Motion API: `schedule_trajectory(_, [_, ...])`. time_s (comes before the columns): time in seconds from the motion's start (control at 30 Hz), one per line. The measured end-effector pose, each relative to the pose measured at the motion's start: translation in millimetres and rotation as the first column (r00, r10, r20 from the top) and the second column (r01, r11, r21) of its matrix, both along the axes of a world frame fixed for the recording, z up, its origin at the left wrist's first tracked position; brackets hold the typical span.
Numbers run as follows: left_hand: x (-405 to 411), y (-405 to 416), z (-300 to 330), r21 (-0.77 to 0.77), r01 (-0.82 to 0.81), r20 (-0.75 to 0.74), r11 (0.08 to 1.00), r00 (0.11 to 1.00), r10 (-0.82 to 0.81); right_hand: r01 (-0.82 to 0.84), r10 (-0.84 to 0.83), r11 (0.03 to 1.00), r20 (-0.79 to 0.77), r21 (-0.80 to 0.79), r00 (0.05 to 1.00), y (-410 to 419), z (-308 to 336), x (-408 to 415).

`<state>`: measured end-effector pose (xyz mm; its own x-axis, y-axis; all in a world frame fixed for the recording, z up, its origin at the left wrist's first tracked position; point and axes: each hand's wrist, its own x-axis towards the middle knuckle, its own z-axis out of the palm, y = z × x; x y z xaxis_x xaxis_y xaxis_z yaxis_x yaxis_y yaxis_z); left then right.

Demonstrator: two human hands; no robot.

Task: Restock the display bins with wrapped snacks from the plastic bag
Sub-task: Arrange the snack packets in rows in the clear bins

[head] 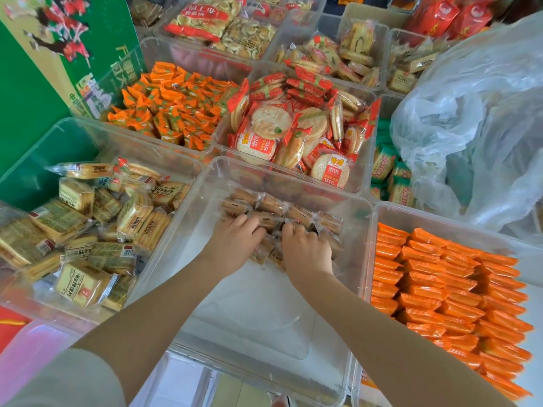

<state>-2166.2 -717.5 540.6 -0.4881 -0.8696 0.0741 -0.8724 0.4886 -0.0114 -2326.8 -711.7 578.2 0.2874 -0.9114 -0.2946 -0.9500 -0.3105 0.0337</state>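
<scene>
A clear display bin [205,183] stands in the middle, holding a small cluster of brown wrapped snacks [276,205] at its far end; most of its floor is bare. My left hand [235,240] and my right hand [305,248] are both inside the bin, fingers curled into the snack packets. The big crumpled clear plastic bag [476,118] lies at the right, over the bins there. What it holds is hidden.
Full bins surround the middle one: yellow biscuit packs [88,230] left, orange wrapped bars [446,292] right, round rice crackers [293,127] behind, orange candies [173,104] back left. A green carton [35,92] stands at far left.
</scene>
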Motion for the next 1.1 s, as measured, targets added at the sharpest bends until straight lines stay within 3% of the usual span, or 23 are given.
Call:
schedule_trajectory(0.13, [-6.2,4.6,-1.9,-0.033,-0.059,-0.003,0.998,0.998,0.059,-0.065,0.064,0.997,-0.033,-0.049,0.997,5.0,8.5,-33.7])
schedule_trajectory(0.27, [-13.5,10.1,7.2,-0.060,-0.055,-0.006,0.997,0.999,0.054,-0.121,0.127,0.992,-0.259,0.038,0.957,7.3,14.6,-53.8])
schedule_trajectory(0.47, [-26.0,20.1,0.5,0.005,0.065,0.043,0.998,0.997,-0.065,-0.052,0.064,0.998,-0.305,0.046,0.950,-5.0,5.8,-41.3])
schedule_trajectory(0.67, [-45.4,20.5,-3.9,0.027,-0.003,0.074,1.000,0.997,0.001,-0.102,0.096,0.995,-0.308,-0.003,0.946,-4.3,5.3,-45.8])
schedule_trajectory(0.77, [-50.5,16.0,-4.1,0.033,-0.059,0.113,0.998,0.992,0.055,-0.126,0.110,0.990,-0.209,-0.066,0.972,-4.4,19.9,-54.9])
schedule_trajectory(0.87, [-58.6,14.0,1.2,0.053,-0.154,0.110,0.987,0.983,0.148,-0.097,0.112,0.972,0.058,-0.214,0.992,-2.4,33.1,-74.8])
schedule_trajectory(0.97, [-73.6,17.2,16.8,0.100,-0.244,0.150,0.964,0.962,0.228,0.019,0.109,0.932,0.331,-0.362,0.937,3.3,41.3,-107.4])
schedule_trajectory(1.1, [-99.5,25.1,59.9,0.099,-0.115,0.018,0.988,0.993,0.113,0.157,0.042,0.900,0.440,-0.406,0.897,8.5,53.4,-165.2])
